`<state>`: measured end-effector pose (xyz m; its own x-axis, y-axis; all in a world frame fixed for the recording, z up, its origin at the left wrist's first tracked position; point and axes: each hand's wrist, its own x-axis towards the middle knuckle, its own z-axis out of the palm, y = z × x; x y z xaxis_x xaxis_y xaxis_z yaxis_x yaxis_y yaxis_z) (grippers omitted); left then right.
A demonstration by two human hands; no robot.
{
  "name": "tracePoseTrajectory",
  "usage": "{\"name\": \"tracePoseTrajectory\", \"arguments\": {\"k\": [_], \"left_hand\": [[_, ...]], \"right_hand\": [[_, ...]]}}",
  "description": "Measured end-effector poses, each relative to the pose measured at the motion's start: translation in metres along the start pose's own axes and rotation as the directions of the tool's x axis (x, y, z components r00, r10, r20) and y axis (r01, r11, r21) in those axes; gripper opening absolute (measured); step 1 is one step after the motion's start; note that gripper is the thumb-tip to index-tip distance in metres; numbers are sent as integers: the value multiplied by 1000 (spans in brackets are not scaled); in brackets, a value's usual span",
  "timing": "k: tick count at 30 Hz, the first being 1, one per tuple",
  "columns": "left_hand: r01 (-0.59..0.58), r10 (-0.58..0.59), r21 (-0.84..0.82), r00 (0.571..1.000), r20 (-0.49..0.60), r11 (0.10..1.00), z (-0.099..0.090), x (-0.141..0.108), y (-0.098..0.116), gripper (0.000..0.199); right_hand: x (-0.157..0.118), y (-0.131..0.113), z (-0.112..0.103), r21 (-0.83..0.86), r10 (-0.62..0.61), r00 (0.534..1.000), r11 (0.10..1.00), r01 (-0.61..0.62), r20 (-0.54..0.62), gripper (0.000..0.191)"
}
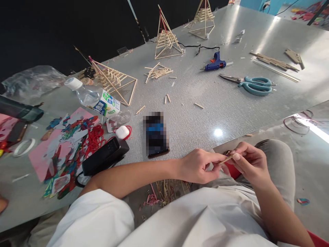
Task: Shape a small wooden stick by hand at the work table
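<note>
A short wooden stick (226,159) is held between my two hands, over my lap just off the table's front edge. My left hand (199,166) pinches its near end between thumb and fingers. At the other end, my right hand (253,163) is closed on it with thumb and forefinger. On the table (190,125) beyond lie a phone (157,134), a loose stick (198,106) and a small pile of cut sticks (159,72). Blue-handled scissors (253,84) and a blue glue gun (216,62) rest farther back.
Stick pyramids (166,39) stand along the back, one (113,77) behind a plastic bottle (96,97). Left of my arm are a black power bank (104,156), a white earbud case (122,132), red string (95,137) and coloured scraps. Longer wooden strips (275,61) lie at the right.
</note>
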<state>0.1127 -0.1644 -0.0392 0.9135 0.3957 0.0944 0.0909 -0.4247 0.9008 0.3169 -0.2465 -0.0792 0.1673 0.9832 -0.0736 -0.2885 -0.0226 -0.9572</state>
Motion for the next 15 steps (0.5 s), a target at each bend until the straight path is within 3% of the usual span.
{"name": "tracePoseTrajectory", "arguments": {"k": [3,6,11,15], "left_hand": [[22,-24,56,1000,20,998,2,-2,-3,35],[33,-33,0,998,49,999,5,-5,-7,38],[129,-148,-196,985,-88,972,6,-9,-9,30],[138,-157,-139,978,-134,981,6,-10,-8,39]], "right_hand": [[4,6,-9,15,-37,999,999,36,33,26],[8,10,-17,20,-62,996,998,61,64,25],[8,7,-16,42,-111,991,993,108,80,19],[9,4,-15,71,-162,984,985,157,69,18]]}}
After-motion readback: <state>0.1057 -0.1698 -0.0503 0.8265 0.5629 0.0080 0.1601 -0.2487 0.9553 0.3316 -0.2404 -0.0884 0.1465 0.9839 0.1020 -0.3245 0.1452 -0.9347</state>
